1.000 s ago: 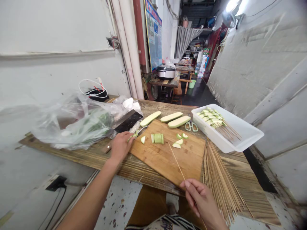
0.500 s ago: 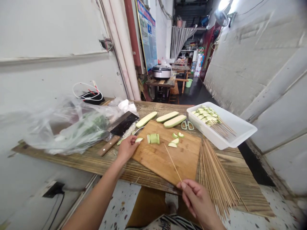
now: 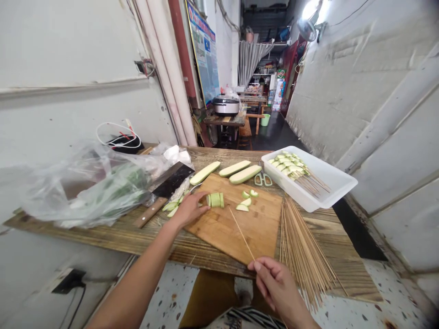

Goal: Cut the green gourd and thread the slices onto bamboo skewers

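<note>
My left hand (image 3: 190, 209) is at the left edge of the wooden cutting board (image 3: 254, 228), its fingers parted around the left end of a short row of green squash slices (image 3: 215, 199). Between the fingers and thumb of my right hand (image 3: 270, 276), below the board's front edge, is a thin wooden skewer (image 3: 242, 233), its bare tip pointing up and left over the board. Several half-round slices (image 3: 243, 207) lie further right on the board. Squash halves (image 3: 245, 174) rest behind it.
A white plastic tray (image 3: 338, 183) with skewered slices is at the right, above a fanned bundle of skewers (image 3: 303, 251). Green-handled scissors (image 3: 263, 179) lie behind the board. A cleaver (image 3: 173, 180) and a plastic bag of greens (image 3: 113, 192) are on the left.
My left hand has moved right, from the single slice at the board's left edge to the row of slices. My right hand still holds the skewer. The view has shifted slightly.
</note>
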{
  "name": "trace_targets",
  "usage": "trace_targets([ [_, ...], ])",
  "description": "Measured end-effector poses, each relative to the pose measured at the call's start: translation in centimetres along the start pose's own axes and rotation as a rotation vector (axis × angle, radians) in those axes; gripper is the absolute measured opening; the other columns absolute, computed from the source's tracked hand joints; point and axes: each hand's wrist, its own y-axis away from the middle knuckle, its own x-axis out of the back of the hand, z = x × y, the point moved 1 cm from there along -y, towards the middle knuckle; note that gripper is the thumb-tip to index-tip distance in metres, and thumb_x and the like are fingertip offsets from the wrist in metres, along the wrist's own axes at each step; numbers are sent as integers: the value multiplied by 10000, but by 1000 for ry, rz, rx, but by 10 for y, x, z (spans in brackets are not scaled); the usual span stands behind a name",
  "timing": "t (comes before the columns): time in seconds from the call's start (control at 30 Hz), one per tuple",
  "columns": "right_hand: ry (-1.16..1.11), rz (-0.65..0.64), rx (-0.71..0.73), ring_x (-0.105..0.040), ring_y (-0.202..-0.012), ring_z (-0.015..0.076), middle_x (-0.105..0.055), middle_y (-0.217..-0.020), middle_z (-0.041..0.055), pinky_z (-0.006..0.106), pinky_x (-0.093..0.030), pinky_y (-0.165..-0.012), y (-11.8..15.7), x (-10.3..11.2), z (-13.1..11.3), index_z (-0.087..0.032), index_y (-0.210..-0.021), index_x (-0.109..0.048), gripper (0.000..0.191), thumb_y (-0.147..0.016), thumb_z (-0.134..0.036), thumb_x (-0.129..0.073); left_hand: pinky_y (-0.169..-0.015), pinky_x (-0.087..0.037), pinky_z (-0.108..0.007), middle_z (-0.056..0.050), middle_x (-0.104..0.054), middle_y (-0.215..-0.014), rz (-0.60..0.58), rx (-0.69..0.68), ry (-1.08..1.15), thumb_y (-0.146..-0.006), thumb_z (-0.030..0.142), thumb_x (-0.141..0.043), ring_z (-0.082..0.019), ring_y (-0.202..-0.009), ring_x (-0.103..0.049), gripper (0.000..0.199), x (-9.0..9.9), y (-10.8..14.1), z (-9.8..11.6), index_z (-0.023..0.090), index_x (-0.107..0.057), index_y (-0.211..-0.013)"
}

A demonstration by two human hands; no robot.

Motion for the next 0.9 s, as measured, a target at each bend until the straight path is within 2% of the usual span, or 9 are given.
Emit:
trace_targets([
  [0.07, 7, -2, 5, -225, -265, 24, -380, -380, -99, 134, -138, -278, 0, 0, 1, -125, -823, -614, 478, -752, -595, -560, -1021, -275, -439, -108, -628, -1131, 67, 33, 70, -618, 325, -664, -279, -1086, -533, 484, 4, 5, 5, 194, -605, -1080],
  [0.1, 13, -3, 15, -227, -270, 28, -378, -383, -99, 137, -145, -282, 0, -1, 1, -122, -852, -616, 483, -763, -591, -550, -1011, -300, -437, -110, -622, -1139, 111, 69, 194, -623, 326, -659, -274, -1087, -536, 498, 7, 10, 9, 183, -592, -1095],
  [0.17, 37, -6, 64, -247, -293, 40, -371, -389, -100, 145, -180, -304, 0, -3, 1, -112, -944, -610, 482, -797, -564, -525, -981, -361, -430, -116, -615, -1145, 163, 167, 643, -665, 321, -627, -263, -1083, -551, 500, 12, 22, 19, 155, -559, -1131],
  [0.23, 98, -17, 148, -293, -329, 57, -373, -401, -95, 159, -237, -344, 0, -8, -2, -103, -1021, -594, 449, -841, -503, -497, -968, -398, -425, -138, -606, -1157, 100, 262, 1190, -733, 286, -557, -258, -1096, -553, 440, 14, 34, 34, 114, -544, -1138],
  [0.33, 273, -26, 296, -398, -414, 88, -444, -476, -52, 187, -324, -414, 1, -18, -7, -113, -1019, -613, 330, -884, -371, -459, -956, -438, -398, -204, -592, -1162, 12, 426, 1648, -799, 181, -445, -255, -1115, -543, 371, 8, 50, 58, 30, -538, -1125],
  [0.47, 505, 17, 442, -496, -486, 122, -578, -601, 5, 216, -411, -491, 4, -29, -14, -143, -1021, -643, 266, -882, -246, -440, -905, -494, -371, -217, -611, -1129, 10, 655, 1767, -857, 148, -398, -251, -1091, -563, 358, -6, 60, 82, 21, -493, -1179],
  [0.53, 541, 8, 499, -595, -609, 155, -657, -718, 42, 241, -476, -625, 6, -31, -17, -148, -1081, -637, 289, -885, -221, -439, -895, -503, -366, -218, -620, -1110, -5, 714, 1770, -873, 165, -400, -252, -1084, -567, 352, -11, 62, 88, 27, -482, -1186],
  [0.67, 525, -45, 551, -632, -949, 193, -679, -1041, 85, 282, -449, -887, 11, -30, -18, -172, -1206, -584, 342, -901, -199, -431, -869, -519, -355, -231, -622, -1094, 69, 758, 1768, -879, 140, -386, -251, -1063, -581, 326, -14, 61, 91, 23, -476, -1170],
  [0.9, 518, -54, 547, -611, -1029, 202, -657, -1117, 92, 315, -429, -936, 11, -26, -17, -181, -1243, -559, 355, -912, -200, -433, -850, -530, -373, -260, -607, -1101, 91, 756, 1761, -868, 116, -391, -283, -1060, -577, 264, -11, 61, 93, -3, -516, -1068],
])
